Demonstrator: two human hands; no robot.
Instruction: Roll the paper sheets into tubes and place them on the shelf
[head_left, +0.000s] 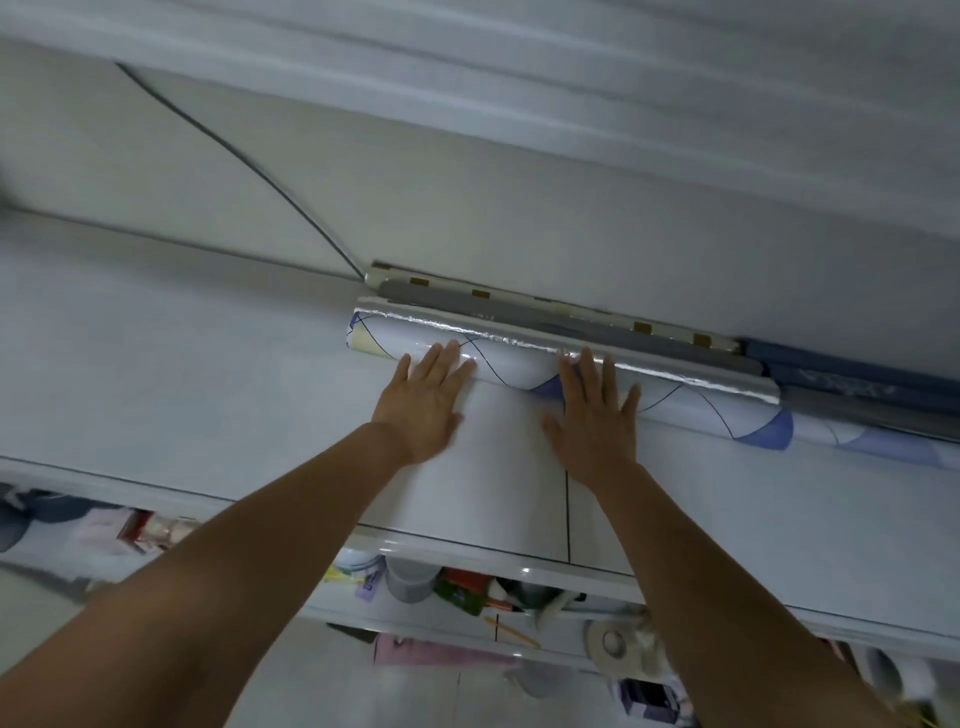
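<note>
L hand (426, 400) & R hand (595, 415) both flat, fingers straight, holding nothing, fingertips pressing on the patterned paper tube (519, 366). Tube lies lengthwise near the shelf (208, 364) back edge. Silver roll (727, 382) & grey roll (519, 310) sit just behind it; blue rolls (857, 371) at back-right.

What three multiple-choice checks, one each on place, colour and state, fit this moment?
1. Where is the patterned roll? A. floor B. shelf top C. lower shelf
2. What colour is the plain roll just behind it? A. red B. green C. grey
3. How are the left hand and right hand? A. fingers straight, pressing the patterned roll B. both curled round it C. both off it

Answers: B, it lies on the shelf top; C, its surface is grey; A, straight fingers rest across it.
</note>
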